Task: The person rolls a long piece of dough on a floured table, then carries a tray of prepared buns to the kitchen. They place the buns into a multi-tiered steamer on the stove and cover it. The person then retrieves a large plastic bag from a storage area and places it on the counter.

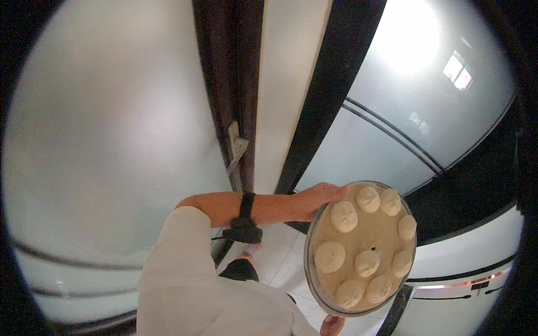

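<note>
My left hand [321, 200] grips the upper left rim of a round metal steamer tray [310, 256], thumb over the edge. A tan liner [357, 239] covers its inside, with a small dark spot near the middle. Several pleated, pale dough buns [344, 216] sit on the liner, mostly around the edge, with one bun [367, 263] near the centre. Only a small part of my right hand [332, 325] shows, at the tray's lower rim; its fingers are largely hidden. A black strap with a black device [243, 229] circles my left forearm.
A pale door panel [105, 126] with a dark frame and a lever handle [237, 145] stands at left. Glossy white panels [378, 147] with dark trim rise behind the tray. White fronts with dark handles [443, 297] are at lower right. Light floor tiles [281, 248] lie below.
</note>
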A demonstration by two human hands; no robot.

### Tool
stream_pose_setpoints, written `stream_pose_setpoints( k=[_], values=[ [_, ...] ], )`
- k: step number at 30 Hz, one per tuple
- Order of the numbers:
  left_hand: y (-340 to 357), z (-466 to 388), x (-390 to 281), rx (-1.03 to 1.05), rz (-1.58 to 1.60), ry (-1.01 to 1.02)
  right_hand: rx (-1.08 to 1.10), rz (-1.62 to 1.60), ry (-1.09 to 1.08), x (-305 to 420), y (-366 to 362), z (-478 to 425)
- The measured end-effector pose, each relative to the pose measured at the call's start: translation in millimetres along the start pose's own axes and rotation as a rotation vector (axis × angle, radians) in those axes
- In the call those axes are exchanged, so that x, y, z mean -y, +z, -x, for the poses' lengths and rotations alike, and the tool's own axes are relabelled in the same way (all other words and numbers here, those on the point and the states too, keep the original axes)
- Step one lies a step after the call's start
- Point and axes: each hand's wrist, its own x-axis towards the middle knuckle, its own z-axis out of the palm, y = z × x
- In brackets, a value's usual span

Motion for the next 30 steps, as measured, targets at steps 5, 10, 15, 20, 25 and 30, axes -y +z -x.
stream_pose_setpoints(
  k=[5, 10, 15, 20, 25, 30],
  values=[
    [-34, -26, -15, 0.191, 0.111, -0.065, -0.138, 0.136, 0.033, 32, 42, 16],
    [-54, -20, -28, 0.125, 0.158, -0.085, -0.159, 0.466, -0.046, 53, 53, 32],
    [-52, -17, -21, 0.096, 0.217, -0.077, -0.185, 0.769, -0.110, 69, 51, 53],
    [-61, -24, -8, 0.146, 0.359, -0.077, -0.265, 0.276, 0.135, 78, 50, 58],
    [-47, -15, -17, 0.144, 0.330, -0.116, -0.397, -0.130, 0.348, 125, 72, 63],
    [-41, -1, -32, 0.086, 0.209, -0.162, -0.332, -0.015, 0.118, 155, 55, 76]
  ],
)
